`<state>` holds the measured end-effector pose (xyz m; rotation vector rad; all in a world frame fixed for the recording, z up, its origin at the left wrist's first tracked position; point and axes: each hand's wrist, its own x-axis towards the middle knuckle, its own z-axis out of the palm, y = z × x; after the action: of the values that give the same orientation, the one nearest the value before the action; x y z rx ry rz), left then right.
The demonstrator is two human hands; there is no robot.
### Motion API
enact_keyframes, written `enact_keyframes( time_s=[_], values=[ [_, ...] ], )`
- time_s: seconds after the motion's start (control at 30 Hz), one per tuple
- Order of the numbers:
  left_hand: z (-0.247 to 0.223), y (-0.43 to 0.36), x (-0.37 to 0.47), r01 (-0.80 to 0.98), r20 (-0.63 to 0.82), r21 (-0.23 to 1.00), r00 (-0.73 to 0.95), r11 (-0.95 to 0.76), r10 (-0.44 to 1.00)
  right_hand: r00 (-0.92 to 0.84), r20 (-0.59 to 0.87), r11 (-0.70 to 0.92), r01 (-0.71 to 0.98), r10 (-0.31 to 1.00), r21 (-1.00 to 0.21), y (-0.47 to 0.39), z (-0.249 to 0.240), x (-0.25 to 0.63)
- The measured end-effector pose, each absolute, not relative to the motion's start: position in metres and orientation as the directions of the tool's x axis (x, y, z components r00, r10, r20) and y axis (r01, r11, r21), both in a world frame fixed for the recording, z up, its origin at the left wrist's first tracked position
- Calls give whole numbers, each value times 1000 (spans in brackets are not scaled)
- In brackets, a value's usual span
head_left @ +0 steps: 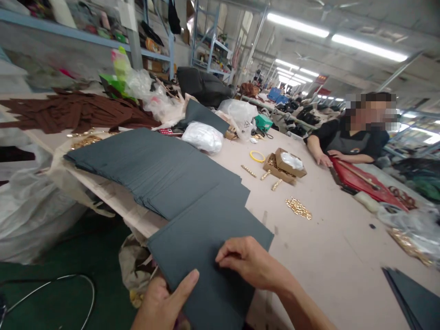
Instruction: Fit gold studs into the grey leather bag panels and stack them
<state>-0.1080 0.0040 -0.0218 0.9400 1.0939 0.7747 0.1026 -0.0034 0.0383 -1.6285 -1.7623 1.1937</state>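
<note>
A dark blue-grey flat panel (202, 233), of leather or fabric, lies at the table's near edge. My left hand (165, 295) grips its lower left side, thumb on top and fingers underneath. Over the middle of that panel, my right hand (249, 263) is closed in a pinch, its fingertips close to the surface; what they hold, if anything, is too small to make out. Behind it, a row of overlapping panels (154, 167) of the same colour runs along the edge to the left.
Small gold pieces (298, 208) lie loose right of the panels. Beyond are cardboard boxes (283, 166) and a yellow tape ring (257, 156). Brown strips (68, 111) are heaped far left. More dark panels (412, 298) lie at lower right. A person (354, 133) works across the table.
</note>
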Motion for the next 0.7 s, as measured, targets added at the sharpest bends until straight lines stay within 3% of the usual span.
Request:
enact_keyframes(
  time_s=[0.2,0.33,0.43,0.57,0.7],
  values=[
    [-16,-3,-102,19,-399,910,312,414,862,-9,-269,-253,308,963,-917,-6,17,101],
    [-32,-2,-117,275,-198,956,334,105,921,-31,-264,-245,280,964,-928,-5,18,97],
    [-42,1,-125,319,-82,945,449,-73,890,-45,-275,-249,301,960,-921,-4,22,94],
    [-45,3,-125,337,-27,928,491,-161,870,-48,-243,-209,366,969,-907,-2,24,91],
    [-45,-2,-125,376,-24,920,338,-111,941,-26,-237,-213,349,971,-912,-3,20,89]
  ],
)
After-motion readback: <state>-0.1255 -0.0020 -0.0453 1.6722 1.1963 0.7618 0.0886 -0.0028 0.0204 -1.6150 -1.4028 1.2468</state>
